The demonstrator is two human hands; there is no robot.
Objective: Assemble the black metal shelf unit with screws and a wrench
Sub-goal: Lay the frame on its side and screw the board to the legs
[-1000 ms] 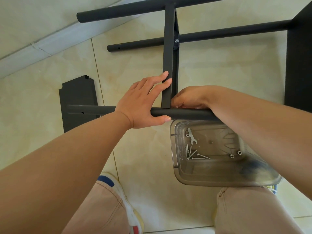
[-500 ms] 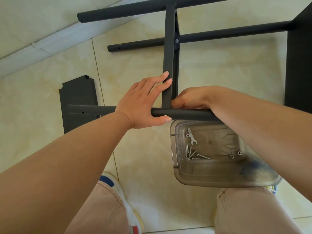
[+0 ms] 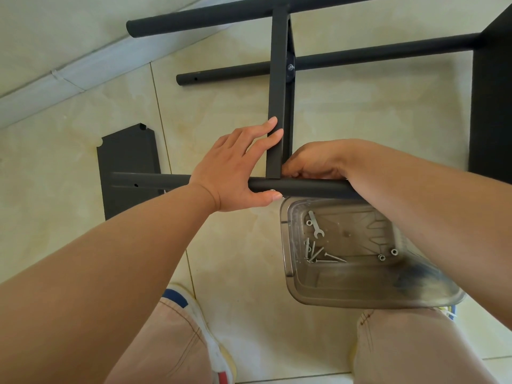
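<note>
So my left hand [image 3: 238,167] is steadying the joint: fingers laid flat and straight along the left face of the flat crossbar [image 3: 278,87], thumb hooked under the near tube [image 3: 310,187]. That tube runs left to right right in front of me, and the crossbar runs away from me, butting onto it at a right angle.

My right hand [image 3: 313,162] is curled up tight on the right side of that joint, touching it, so it's the nearer one for the fastener. Can't tell what it's pinching, fingertips are hidden behind the bar.

Wrench [image 3: 315,224] and spare screws [image 3: 318,254] sit in the clear tub [image 3: 288,245] just near-side of the tube, under my right forearm, which would block a straight reach. A loose shelf panel [image 3: 128,167] lies off left, two more tubes further out.
</note>
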